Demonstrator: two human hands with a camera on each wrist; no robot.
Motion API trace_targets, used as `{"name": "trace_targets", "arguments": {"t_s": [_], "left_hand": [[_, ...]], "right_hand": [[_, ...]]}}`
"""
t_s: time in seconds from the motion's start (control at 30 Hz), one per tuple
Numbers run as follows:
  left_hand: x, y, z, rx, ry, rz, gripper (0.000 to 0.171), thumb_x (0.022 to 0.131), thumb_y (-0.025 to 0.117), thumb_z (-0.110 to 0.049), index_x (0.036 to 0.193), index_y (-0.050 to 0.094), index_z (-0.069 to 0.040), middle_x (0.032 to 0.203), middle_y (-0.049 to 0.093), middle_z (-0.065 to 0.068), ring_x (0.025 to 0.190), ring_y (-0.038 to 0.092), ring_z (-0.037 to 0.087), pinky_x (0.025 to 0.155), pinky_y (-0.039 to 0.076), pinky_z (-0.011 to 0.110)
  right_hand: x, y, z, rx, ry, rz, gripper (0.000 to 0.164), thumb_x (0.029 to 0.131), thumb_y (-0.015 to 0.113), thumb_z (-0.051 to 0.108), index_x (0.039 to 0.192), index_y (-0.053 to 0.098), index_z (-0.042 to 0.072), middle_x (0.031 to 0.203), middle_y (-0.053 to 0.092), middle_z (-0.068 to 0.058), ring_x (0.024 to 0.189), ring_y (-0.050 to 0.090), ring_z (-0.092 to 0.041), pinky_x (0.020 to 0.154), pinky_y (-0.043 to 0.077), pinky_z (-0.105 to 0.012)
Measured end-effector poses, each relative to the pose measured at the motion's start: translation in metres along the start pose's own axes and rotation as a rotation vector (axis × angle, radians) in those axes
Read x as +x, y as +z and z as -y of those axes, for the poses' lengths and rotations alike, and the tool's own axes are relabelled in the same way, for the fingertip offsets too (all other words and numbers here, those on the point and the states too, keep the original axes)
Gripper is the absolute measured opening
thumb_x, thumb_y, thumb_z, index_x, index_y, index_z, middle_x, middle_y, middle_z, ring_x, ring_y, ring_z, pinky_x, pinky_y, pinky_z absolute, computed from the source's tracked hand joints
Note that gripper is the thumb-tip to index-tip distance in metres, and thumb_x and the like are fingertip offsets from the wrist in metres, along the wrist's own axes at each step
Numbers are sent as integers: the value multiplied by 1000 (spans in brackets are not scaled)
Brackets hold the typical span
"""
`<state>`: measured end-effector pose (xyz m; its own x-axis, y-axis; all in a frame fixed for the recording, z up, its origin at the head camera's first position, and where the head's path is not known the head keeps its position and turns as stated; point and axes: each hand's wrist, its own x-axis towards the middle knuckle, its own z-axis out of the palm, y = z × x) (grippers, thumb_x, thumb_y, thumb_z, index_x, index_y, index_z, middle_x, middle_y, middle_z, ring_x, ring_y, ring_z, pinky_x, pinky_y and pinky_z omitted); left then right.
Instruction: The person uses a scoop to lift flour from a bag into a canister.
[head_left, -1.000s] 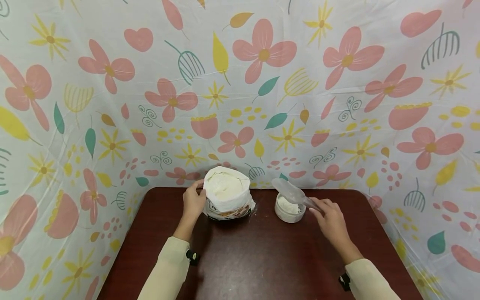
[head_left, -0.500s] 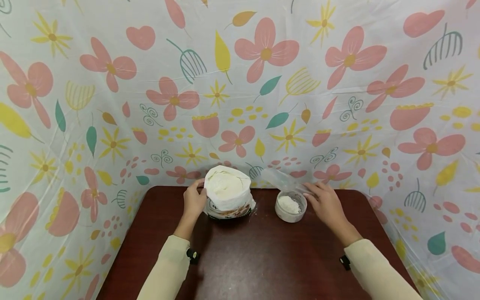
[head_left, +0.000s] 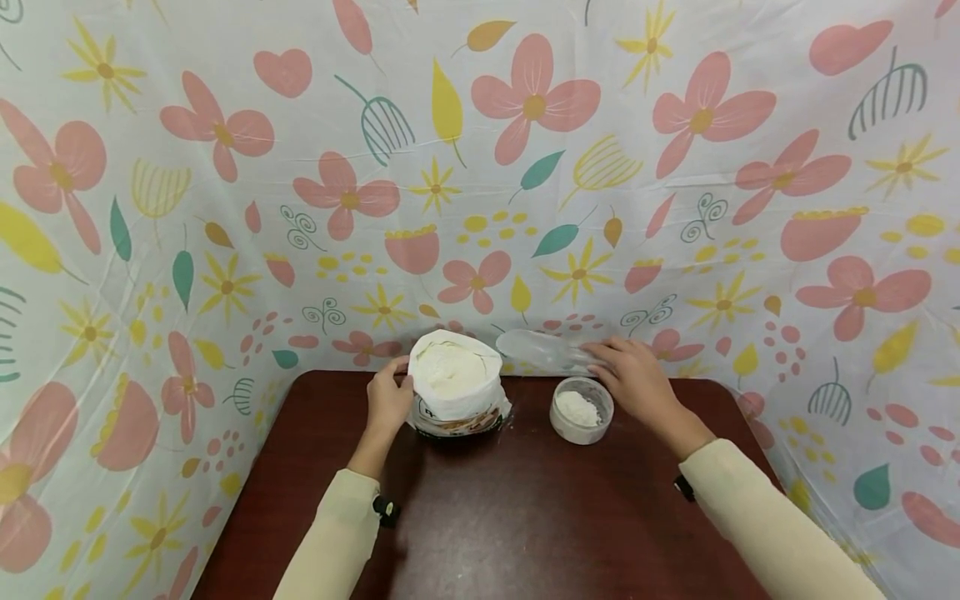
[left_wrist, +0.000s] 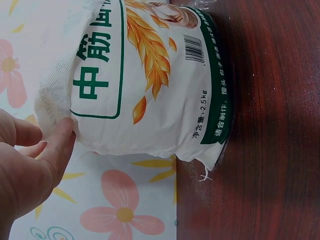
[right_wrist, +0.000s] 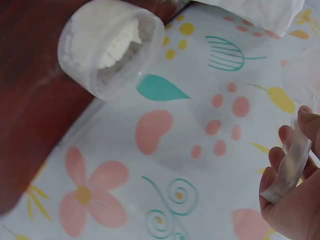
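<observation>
A white flour bag [head_left: 459, 408] with its top folded down stands at the back of the table, full of pale flour. My left hand [head_left: 387, 402] pinches the bag's folded rim at its left side; in the left wrist view, thumb and fingers [left_wrist: 61, 145] meet at the cloth edge. My right hand [head_left: 637, 379] grips the handle of a clear plastic scoop [head_left: 542, 350], held above the table's back edge. The scoop's bowl points left toward the bag. Below and left of that hand is a round clear tub [head_left: 577, 434], partly filled with white flour.
The dark red-brown table [head_left: 510, 517] ends just behind the bag and tub. A flower-printed curtain [head_left: 480, 208] hangs right behind that edge and along both sides. Traces of white powder lie between bag and tub.
The right hand has lifted the scoop from over the tub and carried it up and left, toward the bag. My left hand stays at the bag's rim.
</observation>
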<state>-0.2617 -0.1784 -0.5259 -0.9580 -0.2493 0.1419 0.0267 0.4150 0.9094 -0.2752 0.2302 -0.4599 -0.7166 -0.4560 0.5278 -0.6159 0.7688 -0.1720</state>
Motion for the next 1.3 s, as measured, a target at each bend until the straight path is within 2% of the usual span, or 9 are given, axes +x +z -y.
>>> {"name": "trace_targets", "arguments": {"t_s": [0.1, 0.23, 0.33, 0.53, 0.63, 0.83, 1.0, 1.2, 1.3], "left_hand": [[0, 0, 0, 0, -4, 0, 36, 102, 58, -1, 138, 64, -4, 127, 68, 18, 107, 68, 38, 74, 61, 37], [-1, 0, -2, 5, -4, -1, 36, 102, 58, -1, 137, 64, -4, 126, 68, 18, 105, 68, 35, 74, 61, 38], [-1, 0, -3, 11, 0, -1, 36, 102, 58, -1, 137, 64, -4, 125, 68, 18, 103, 69, 35, 72, 61, 37], [-1, 0, -2, 6, -2, -3, 36, 102, 59, -2, 137, 65, -6, 124, 69, 17, 101, 69, 34, 71, 61, 36], [0, -1, -2, 3, -6, 0, 35, 102, 58, -3, 136, 65, -7, 124, 69, 16, 101, 69, 30, 72, 61, 37], [-1, -2, -2, -6, -2, 3, 35, 102, 58, -4, 137, 65, -6, 125, 69, 16, 103, 68, 29, 73, 62, 36], [-1, -2, -1, -5, -3, 7, 35, 103, 58, -5, 137, 65, -7, 125, 69, 15, 102, 68, 29, 73, 62, 36], [-1, -1, -1, -3, -7, 8, 36, 103, 58, -5, 138, 64, -7, 126, 68, 14, 103, 68, 29, 73, 62, 37], [0, -1, -1, -2, -6, 3, 35, 103, 58, -4, 137, 65, -7, 125, 69, 14, 102, 69, 28, 72, 62, 37]], "right_hand": [[12, -4, 3, -37, -26, 32, 36, 91, 79, 12, 126, 74, 10, 107, 70, -12, 90, 61, -32, 78, 50, -48], [30, -10, 10, -77, -44, 96, 36, 92, 79, 13, 127, 74, 13, 111, 71, -10, 95, 61, -31, 79, 53, -47], [45, -15, 15, -116, -92, 128, 36, 91, 80, 13, 126, 75, 14, 110, 72, -10, 94, 61, -32, 77, 54, -46], [75, -21, 25, -219, -200, 181, 37, 88, 82, 15, 124, 77, 20, 94, 67, -5, 79, 54, -27, 67, 47, -37], [86, -22, 32, -282, -229, 224, 33, 88, 83, 17, 121, 79, 20, 94, 65, -4, 77, 52, -26, 64, 46, -36], [103, -21, 46, -382, -261, 305, 29, 89, 83, 20, 118, 78, 22, 104, 67, -5, 88, 59, -29, 76, 55, -40], [114, -18, 54, -436, -286, 344, 30, 89, 82, 21, 119, 78, 25, 110, 70, -4, 97, 61, -30, 83, 56, -44], [127, -19, 65, -510, -348, 347, 21, 89, 83, 23, 110, 80, 24, 103, 71, -2, 85, 58, -28, 64, 47, -38], [134, -21, 71, -540, -373, 347, 16, 89, 83, 24, 105, 81, 24, 96, 69, -2, 80, 55, -26, 60, 45, -37]]}}
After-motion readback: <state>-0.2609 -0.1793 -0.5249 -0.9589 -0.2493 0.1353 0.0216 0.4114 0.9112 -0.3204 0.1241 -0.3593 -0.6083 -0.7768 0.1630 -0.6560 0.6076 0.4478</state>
